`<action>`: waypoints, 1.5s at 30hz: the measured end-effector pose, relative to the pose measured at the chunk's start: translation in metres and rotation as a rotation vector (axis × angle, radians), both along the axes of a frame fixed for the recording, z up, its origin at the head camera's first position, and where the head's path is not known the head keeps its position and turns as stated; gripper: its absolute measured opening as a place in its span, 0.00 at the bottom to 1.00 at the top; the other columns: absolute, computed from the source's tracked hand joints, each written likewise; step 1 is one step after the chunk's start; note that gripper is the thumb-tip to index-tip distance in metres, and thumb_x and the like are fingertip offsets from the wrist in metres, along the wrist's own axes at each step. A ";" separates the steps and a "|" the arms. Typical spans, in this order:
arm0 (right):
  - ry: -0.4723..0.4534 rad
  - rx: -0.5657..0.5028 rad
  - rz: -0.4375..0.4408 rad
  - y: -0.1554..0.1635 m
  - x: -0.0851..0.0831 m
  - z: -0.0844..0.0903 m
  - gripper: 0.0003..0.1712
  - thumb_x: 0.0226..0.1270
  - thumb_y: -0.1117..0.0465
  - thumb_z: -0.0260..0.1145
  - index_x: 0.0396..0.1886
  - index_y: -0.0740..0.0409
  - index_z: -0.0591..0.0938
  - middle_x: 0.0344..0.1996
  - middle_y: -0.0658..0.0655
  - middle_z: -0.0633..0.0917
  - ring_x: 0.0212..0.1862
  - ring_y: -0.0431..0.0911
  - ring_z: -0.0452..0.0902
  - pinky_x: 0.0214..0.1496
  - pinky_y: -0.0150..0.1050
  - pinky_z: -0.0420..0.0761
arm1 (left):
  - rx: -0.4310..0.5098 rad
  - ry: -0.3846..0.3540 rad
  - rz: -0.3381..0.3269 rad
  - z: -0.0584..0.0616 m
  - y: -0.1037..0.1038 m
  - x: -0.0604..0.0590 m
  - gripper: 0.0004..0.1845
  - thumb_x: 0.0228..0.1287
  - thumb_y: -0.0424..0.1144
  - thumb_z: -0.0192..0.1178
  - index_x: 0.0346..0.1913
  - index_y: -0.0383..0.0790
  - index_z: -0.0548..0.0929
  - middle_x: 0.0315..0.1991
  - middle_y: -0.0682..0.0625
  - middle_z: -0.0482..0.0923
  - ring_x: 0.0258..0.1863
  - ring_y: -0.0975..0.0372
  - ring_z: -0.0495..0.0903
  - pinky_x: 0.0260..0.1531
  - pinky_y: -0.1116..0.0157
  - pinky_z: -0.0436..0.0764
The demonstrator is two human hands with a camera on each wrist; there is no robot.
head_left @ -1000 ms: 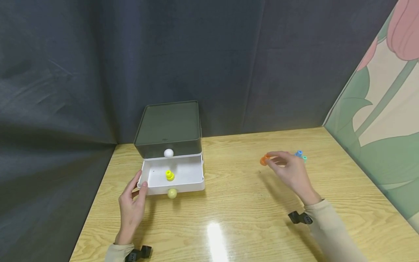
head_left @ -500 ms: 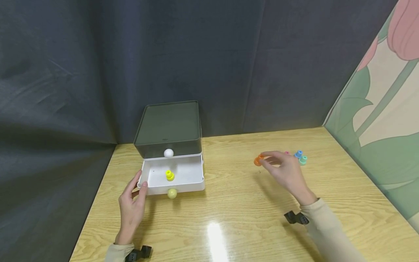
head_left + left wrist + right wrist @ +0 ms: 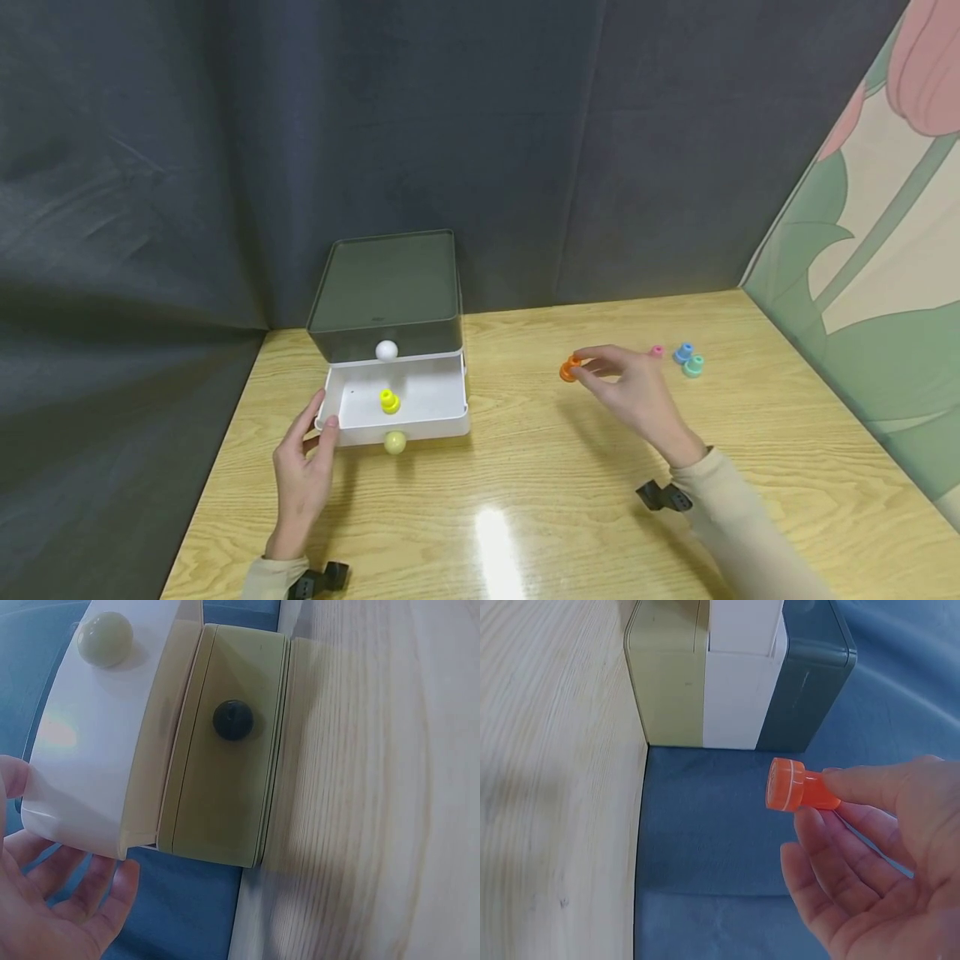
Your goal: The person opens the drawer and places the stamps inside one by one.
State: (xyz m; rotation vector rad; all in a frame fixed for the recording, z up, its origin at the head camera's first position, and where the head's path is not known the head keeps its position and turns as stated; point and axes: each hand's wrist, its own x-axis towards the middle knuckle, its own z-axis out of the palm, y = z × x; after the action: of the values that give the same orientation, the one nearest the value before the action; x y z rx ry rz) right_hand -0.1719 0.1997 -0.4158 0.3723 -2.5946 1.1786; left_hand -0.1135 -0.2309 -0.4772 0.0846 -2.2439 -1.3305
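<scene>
Here, right hand (image 3: 637,393) fingers pinch orange peg (image 3: 569,369); left hand (image 3: 302,475) fingers relaxed beside drawer (image 3: 397,406).

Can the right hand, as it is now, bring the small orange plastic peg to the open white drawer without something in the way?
Probably yes: bare wooden table lies between the right hand and the open white drawer.

Bare table (image 3: 540,467) lies open between the right hand (image 3: 633,396), which pinches an orange piece (image 3: 569,369), and the open drawer (image 3: 442,398) to its left. The drawer's floor is free except for a yellow piece (image 3: 388,402). The left hand (image 3: 303,475) blocks its near left corner; the box (image 3: 386,292) overhangs its far edge.
</scene>
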 end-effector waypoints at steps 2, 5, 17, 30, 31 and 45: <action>0.010 0.006 0.012 -0.004 0.000 0.001 0.12 0.69 0.64 0.75 0.51 0.60 0.91 0.44 0.61 0.94 0.42 0.56 0.92 0.35 0.33 0.84 | 0.001 -0.003 0.001 0.000 0.000 0.000 0.24 0.79 0.33 0.58 0.74 0.38 0.78 0.71 0.38 0.79 0.59 0.72 0.75 0.50 0.86 0.74; 0.021 0.008 0.031 -0.009 -0.001 0.002 0.12 0.68 0.65 0.76 0.50 0.60 0.92 0.44 0.61 0.94 0.41 0.55 0.92 0.35 0.33 0.84 | 0.004 -0.008 0.001 0.000 0.000 0.000 0.24 0.80 0.33 0.59 0.74 0.38 0.78 0.72 0.38 0.79 0.60 0.70 0.75 0.50 0.86 0.74; 0.001 0.024 0.097 -0.029 -0.003 0.011 0.12 0.68 0.64 0.77 0.50 0.58 0.92 0.45 0.58 0.94 0.44 0.53 0.93 0.38 0.36 0.87 | 0.004 -0.016 0.002 0.001 0.000 0.000 0.24 0.80 0.33 0.59 0.74 0.38 0.78 0.72 0.38 0.79 0.59 0.73 0.75 0.49 0.85 0.75; 0.062 0.034 0.226 -0.058 -0.004 0.024 0.11 0.65 0.66 0.78 0.47 0.58 0.92 0.43 0.54 0.94 0.44 0.48 0.93 0.51 0.50 0.90 | 0.009 0.004 -0.007 0.001 -0.001 0.000 0.24 0.79 0.32 0.59 0.74 0.39 0.79 0.70 0.38 0.80 0.57 0.71 0.77 0.48 0.85 0.75; 0.065 0.033 0.237 -0.061 -0.004 0.025 0.11 0.65 0.66 0.78 0.47 0.58 0.92 0.43 0.54 0.94 0.44 0.47 0.93 0.51 0.50 0.90 | 0.011 0.006 -0.008 0.001 -0.001 0.000 0.24 0.79 0.32 0.59 0.74 0.39 0.79 0.70 0.38 0.80 0.57 0.71 0.77 0.48 0.85 0.75; 0.061 0.051 0.344 -0.088 -0.008 0.037 0.10 0.67 0.66 0.76 0.47 0.56 0.93 0.44 0.51 0.94 0.45 0.45 0.92 0.50 0.43 0.90 | 0.013 0.010 -0.008 0.000 -0.001 0.000 0.23 0.79 0.31 0.59 0.73 0.39 0.79 0.70 0.38 0.80 0.57 0.72 0.77 0.49 0.85 0.75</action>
State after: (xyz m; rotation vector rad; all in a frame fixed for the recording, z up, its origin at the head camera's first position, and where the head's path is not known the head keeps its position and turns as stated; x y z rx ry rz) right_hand -0.1799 0.1119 -0.3790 0.8806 -2.5791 1.1815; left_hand -0.1139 -0.2318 -0.4774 0.0730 -2.2297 -1.3467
